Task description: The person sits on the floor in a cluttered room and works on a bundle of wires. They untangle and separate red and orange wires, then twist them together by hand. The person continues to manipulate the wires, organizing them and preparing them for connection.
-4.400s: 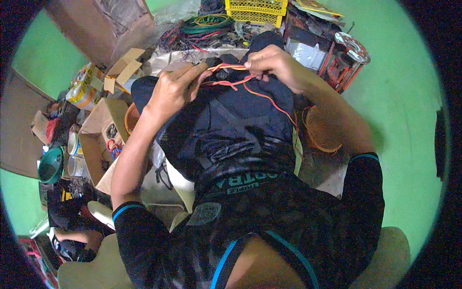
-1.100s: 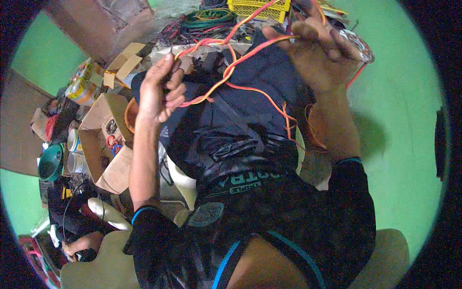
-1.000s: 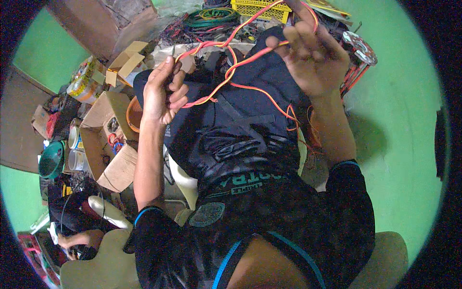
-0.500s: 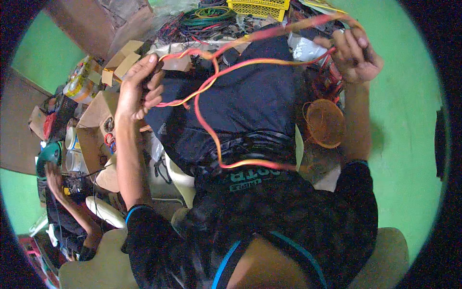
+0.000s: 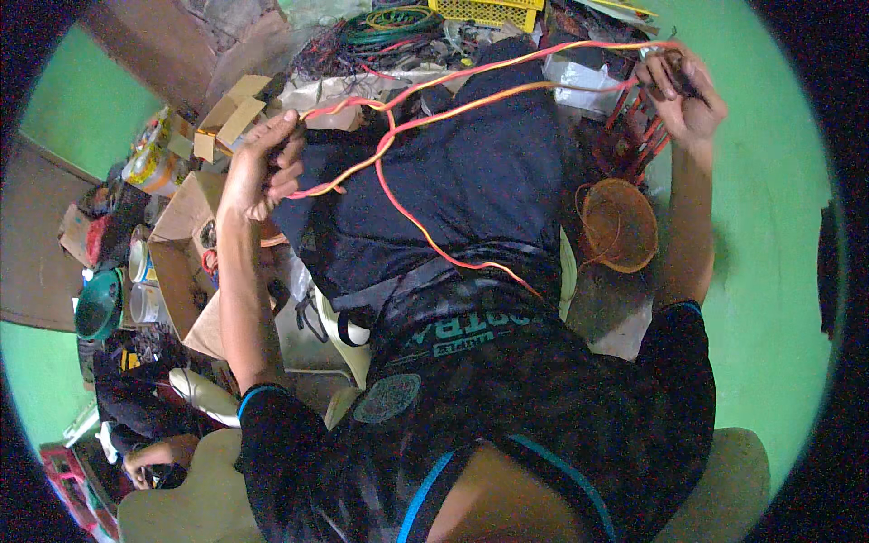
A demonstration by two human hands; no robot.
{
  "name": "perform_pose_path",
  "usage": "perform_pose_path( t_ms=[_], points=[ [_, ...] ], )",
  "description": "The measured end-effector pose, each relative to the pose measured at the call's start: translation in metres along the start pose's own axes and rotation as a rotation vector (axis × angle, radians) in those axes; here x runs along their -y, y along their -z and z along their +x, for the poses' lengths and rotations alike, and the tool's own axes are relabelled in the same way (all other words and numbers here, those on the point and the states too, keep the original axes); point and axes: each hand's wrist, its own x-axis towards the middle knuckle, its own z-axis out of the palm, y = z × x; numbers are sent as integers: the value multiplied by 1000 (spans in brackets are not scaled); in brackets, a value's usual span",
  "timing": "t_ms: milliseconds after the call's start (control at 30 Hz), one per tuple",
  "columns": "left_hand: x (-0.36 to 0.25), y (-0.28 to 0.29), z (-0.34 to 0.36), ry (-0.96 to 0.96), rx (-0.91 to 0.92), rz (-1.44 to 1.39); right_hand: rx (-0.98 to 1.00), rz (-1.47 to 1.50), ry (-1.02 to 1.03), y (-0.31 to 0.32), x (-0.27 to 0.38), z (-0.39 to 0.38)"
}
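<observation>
A red-and-yellow two-colour electrical wire (image 5: 405, 206) stretches between my raised hands. My left hand (image 5: 262, 167) is closed around one part of it, with the thumb pressed along the top. Across on the right, my right hand (image 5: 683, 95) pinches the wire, its fingers curled; part of the grip is in shadow. Two strands run between the hands and cross in a loose loop closer to the left one. From that crossing a loose length droops over my dark clothing toward my chest.
An orange-brown basket (image 5: 620, 226) stands at right beside the green wall (image 5: 765, 299). Coiled wires (image 5: 389, 32) and a yellow crate (image 5: 489, 13) lie at the far side. Cardboard boxes (image 5: 186, 253) and a green bowl (image 5: 100, 306) are at left, with another person's hand (image 5: 158, 460) below.
The wire's upper strand has straightened, and its drooping length has swung upward. My hands have barely moved. The other person's hand has left the green bowl and moved lower.
</observation>
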Motion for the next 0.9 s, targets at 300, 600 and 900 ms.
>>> perform_pose_path(
  t_ms=[300, 600, 900],
  points=[
    [-35, 28, -17, 73, -20, 390, 463, -1132, -432, 45, 49, 18],
    [25, -6, -3, -46, -25, -278, 291, -1469, -207, 45, -68, 15],
    [36, -25, -9, -33, -48, -357, 570, -1166, 501, -137, -76, -22]
  ],
)
